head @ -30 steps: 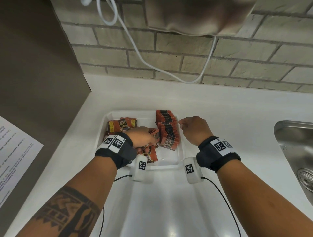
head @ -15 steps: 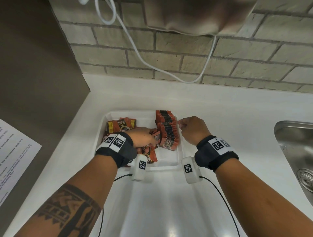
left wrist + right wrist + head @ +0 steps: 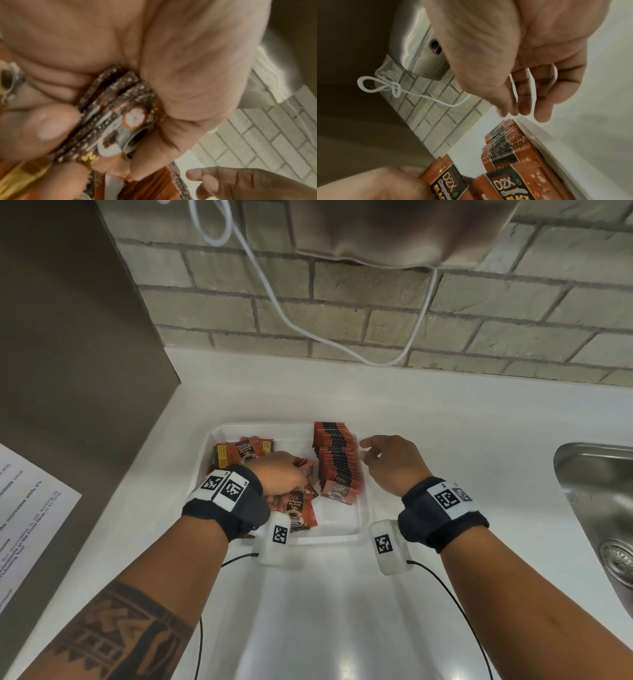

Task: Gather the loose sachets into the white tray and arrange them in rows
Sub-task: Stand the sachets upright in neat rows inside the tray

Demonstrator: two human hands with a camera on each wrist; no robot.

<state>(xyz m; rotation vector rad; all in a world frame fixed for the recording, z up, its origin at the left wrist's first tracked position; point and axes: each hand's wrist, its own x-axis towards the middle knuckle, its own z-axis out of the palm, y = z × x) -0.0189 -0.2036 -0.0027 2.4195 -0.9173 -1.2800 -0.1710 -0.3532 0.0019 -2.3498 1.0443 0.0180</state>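
A white tray (image 3: 346, 534) sits on the white counter. Along its right side stands a neat row of orange-and-black sachets (image 3: 337, 462), seen close in the right wrist view as the row of sachets (image 3: 506, 148). Loose sachets (image 3: 245, 451) lie at the tray's far left and more loose sachets (image 3: 298, 508) under my left wrist. My left hand (image 3: 284, 475) is in the tray and grips a small stack of sachets (image 3: 120, 119) between thumb and fingers. My right hand (image 3: 383, 460) hovers by the row's right side, fingers loosely curled, holding nothing (image 3: 522, 105).
A steel sink (image 3: 603, 508) lies at the right. A brick wall (image 3: 376, 313) with a white cable (image 3: 274, 289) and a wall-mounted unit (image 3: 376, 231) rises behind. A brown panel (image 3: 68, 337) bearing a printed sheet (image 3: 24, 522) closes the left.
Both hands have stayed nearly in place. The right hand's fingers have loosened slightly beside the row, and the left hand keeps its hold on the stack.
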